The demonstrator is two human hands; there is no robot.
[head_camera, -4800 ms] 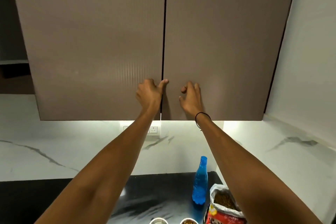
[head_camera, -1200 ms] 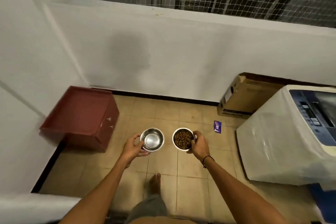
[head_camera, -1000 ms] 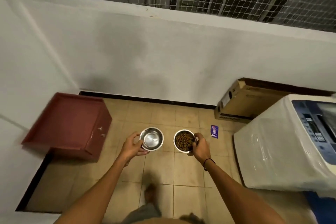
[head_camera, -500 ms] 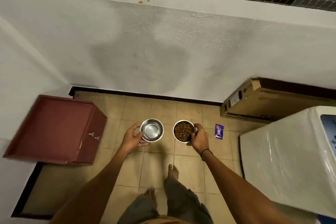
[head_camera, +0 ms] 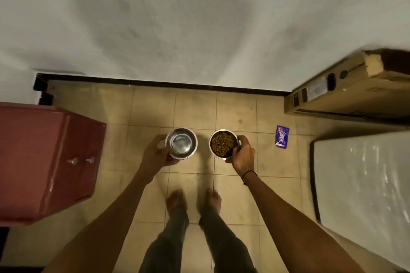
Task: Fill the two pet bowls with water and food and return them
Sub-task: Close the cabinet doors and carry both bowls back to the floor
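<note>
While both arms reach forward, left hand [head_camera: 155, 157] grip wraps the water bowl [head_camera: 181, 143] rim; right hand [head_camera: 243, 157] grip pinches the food bowl [head_camera: 223, 144] rim. Bowls side by side, apart, above tiled floor [head_camera: 235, 108], ahead of bare feet [head_camera: 193, 200].

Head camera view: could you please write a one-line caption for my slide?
Standing barefoot on tiled floor, a person holds a water bowl in the left hand and a kibble bowl in the right hand.

One head-worn camera looks steeply down over tiled floor [head_camera: 155, 106] toward wall [head_camera: 177, 29].
</note>
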